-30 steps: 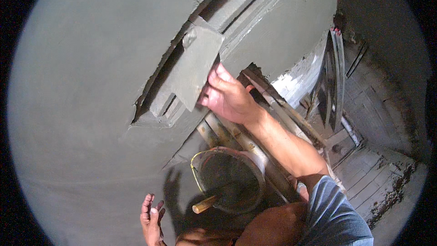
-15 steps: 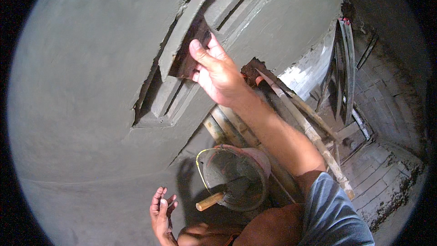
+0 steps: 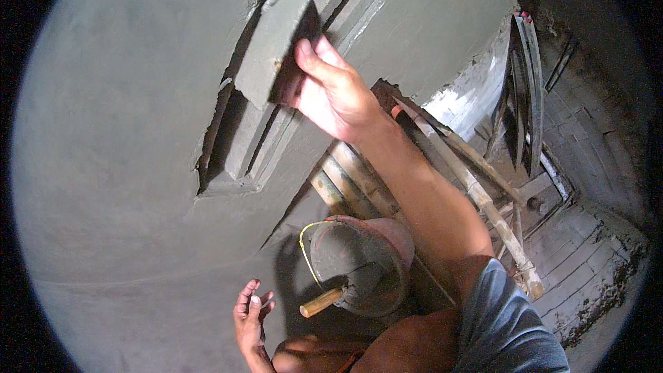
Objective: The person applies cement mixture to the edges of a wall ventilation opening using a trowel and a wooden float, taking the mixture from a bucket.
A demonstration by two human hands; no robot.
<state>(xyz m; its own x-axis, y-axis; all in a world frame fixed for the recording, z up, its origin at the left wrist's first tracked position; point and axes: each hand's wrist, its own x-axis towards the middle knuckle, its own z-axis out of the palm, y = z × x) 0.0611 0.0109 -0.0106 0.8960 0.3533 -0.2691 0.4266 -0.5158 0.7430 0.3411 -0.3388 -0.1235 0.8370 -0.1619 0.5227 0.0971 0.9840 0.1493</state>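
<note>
The gray plate (image 3: 275, 38) has moved up along the long slot (image 3: 238, 145). The right hand (image 3: 336, 93) holds its right side; it lies up and left, long way along the slot. The left hand (image 3: 250, 319), farther off, is loosely spread.

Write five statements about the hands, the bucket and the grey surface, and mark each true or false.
1. The right hand holds a grey-smeared plate. True.
2. The left hand grips the wooden handle. False: the hand is empty, apart from the handle.
3. The wooden handle sticks out of the bucket. True.
4. The grey surface is unbroken. False: a long recess runs through it.
5. The sleeve is grey-blue. True.
</note>
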